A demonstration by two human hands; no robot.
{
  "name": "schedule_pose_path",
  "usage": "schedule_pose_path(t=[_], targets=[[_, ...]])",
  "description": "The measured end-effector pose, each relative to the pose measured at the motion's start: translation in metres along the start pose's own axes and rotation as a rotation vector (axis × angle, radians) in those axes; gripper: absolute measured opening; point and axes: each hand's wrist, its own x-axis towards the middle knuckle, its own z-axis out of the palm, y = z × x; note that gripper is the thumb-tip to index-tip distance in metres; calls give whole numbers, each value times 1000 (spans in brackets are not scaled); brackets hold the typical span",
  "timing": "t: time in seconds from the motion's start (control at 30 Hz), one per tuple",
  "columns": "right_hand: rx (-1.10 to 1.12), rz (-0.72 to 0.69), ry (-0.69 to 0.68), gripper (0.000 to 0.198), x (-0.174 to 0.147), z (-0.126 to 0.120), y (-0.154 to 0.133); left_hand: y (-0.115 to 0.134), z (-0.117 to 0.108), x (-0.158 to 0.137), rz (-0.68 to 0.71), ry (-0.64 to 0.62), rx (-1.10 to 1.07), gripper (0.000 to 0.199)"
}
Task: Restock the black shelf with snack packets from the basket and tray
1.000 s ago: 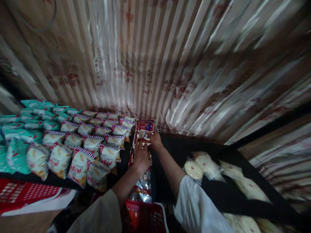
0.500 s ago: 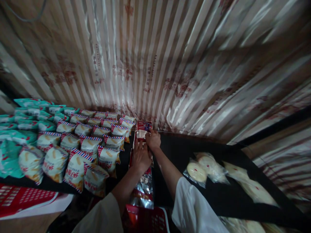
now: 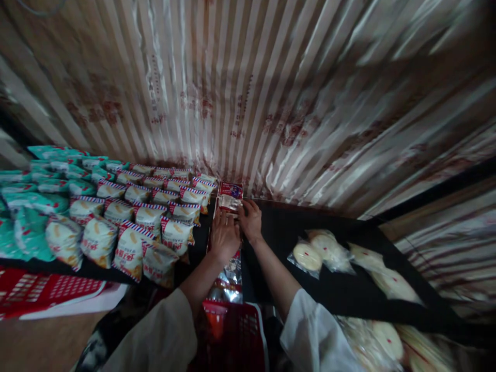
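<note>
A row of flat, shiny red-and-silver packets (image 3: 231, 190) lies on the black table, running from the back edge towards me. My left hand (image 3: 225, 240) rests on these packets with its fingers stretched out flat, covering part of them. Against the right edge of the same row, my right hand (image 3: 251, 222) has its fingers bent and its thumb side touching a packet near the far end. The fingertips are partly hidden in the dim light.
Puffed white snack bags (image 3: 134, 248) with striped tops stand in rows at left, beside turquoise bags (image 3: 34, 232). Clear-wrapped pale round breads (image 3: 307, 257) lie at right. Red baskets (image 3: 50, 289) sit below the table edge. A striped sheet (image 3: 248, 93) hangs behind.
The view has tilted down slightly, so the table sits higher. My right hand has shifted from over the packet to its right edge. My left hand stays flat on the packets.
</note>
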Motion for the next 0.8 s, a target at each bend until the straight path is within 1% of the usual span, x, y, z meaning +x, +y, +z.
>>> schedule_pose_path(t=[0.07,0.13,0.2,0.3,0.33,0.37,0.4,0.5,0.53,0.6,0.67,0.7,0.8], targets=[[86,-2,44,31,-17,-17,0,5,-7,-14,51,22,-57,35],[173,13,72,32,-37,-37,-2,9,-15,-34,87,31,-144,33],[257,78,85,33,-62,-58,-6,11,-25,-60,122,38,-247,32],[408,224,70,34,-109,-89,-16,10,-40,-113,205,8,-374,33],[448,262,53,34,-127,-98,-20,9,-44,-133,230,-17,-395,33],[468,289,29,34,-146,-106,-24,8,-47,-154,224,-49,-407,33],[475,310,-9,32,-166,-112,-28,6,-49,-175,222,-112,-407,34],[412,298,-191,31,-221,-119,-36,-6,-45,-227,205,-341,-366,33],[394,294,-284,31,-237,-118,-38,-12,-42,-240,150,-396,-310,34],[357,305,-544,31,-263,-110,-38,-28,-36,-257,37,-483,-153,34],[285,283,-766,30,-282,-96,-37,-49,-31,-264,-28,-540,-7,35],[240,255,-843,29,-289,-88,-35,-59,-29,-265,-41,-554,61,38],[126,160,-976,36,-303,-64,-31,-88,-27,-261,-52,-628,213,39]])
